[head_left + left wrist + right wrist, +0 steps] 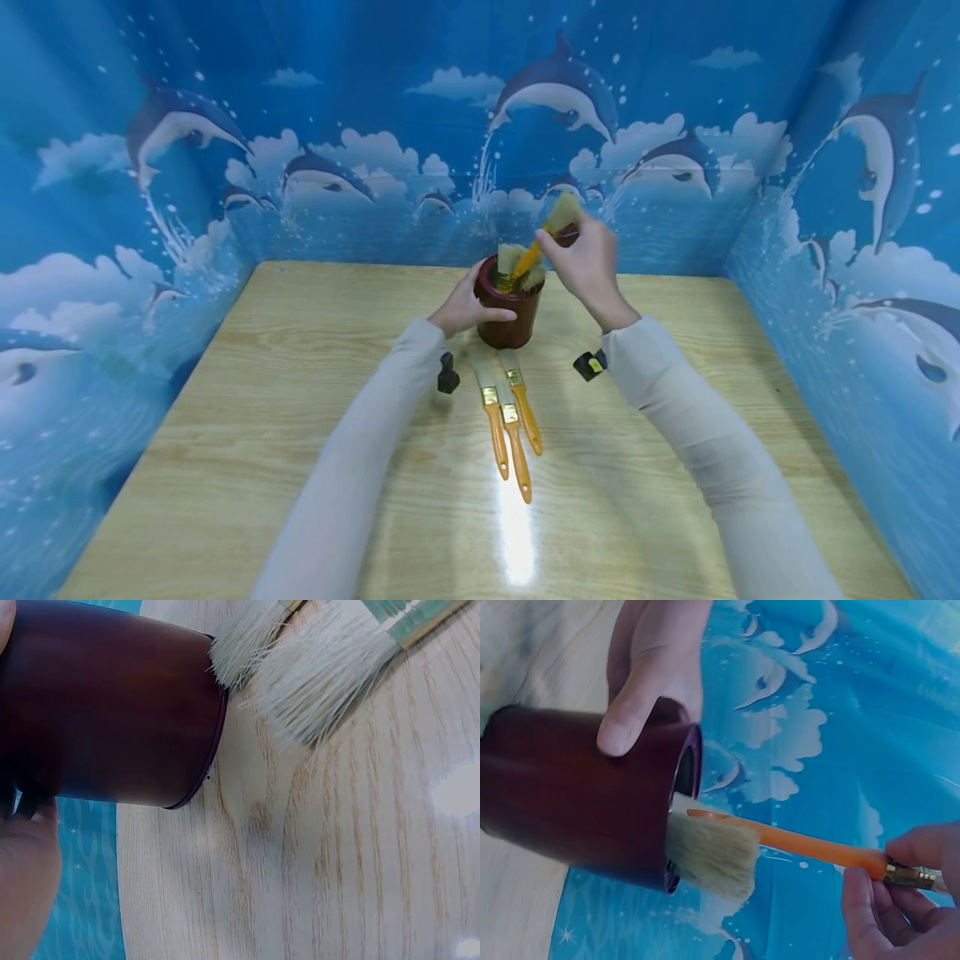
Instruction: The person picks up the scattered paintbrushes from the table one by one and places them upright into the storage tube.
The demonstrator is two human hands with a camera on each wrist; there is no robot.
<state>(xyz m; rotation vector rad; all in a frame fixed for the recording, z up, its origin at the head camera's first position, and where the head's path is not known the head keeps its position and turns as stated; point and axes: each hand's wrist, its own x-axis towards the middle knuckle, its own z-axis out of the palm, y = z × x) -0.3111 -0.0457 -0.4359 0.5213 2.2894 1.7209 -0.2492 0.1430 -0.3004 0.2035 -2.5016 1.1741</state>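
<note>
A dark reddish-brown cylindrical cup [512, 323] stands upright near the table's back edge. My left hand [463, 308] grips it around the left side, the thumb lying across its front. Bristle heads of other paintbrushes [716, 856] stick up out of the cup's mouth. Above and to the right, my right hand [590, 265] pinches a paintbrush [810, 845] at its metal ferrule. This brush has pale bristles pointing up and an orange handle slanting down, its tip overlapping the bristles at the cup's mouth.
Three paintbrushes with orange handles [519, 462] lie side by side on the wooden table [315, 400] in front of the cup, bristles toward it. In the left wrist view, bristles [330, 675] lie right by the cup's base. A blue dolphin-print curtain [390, 100] surrounds the table's back and sides.
</note>
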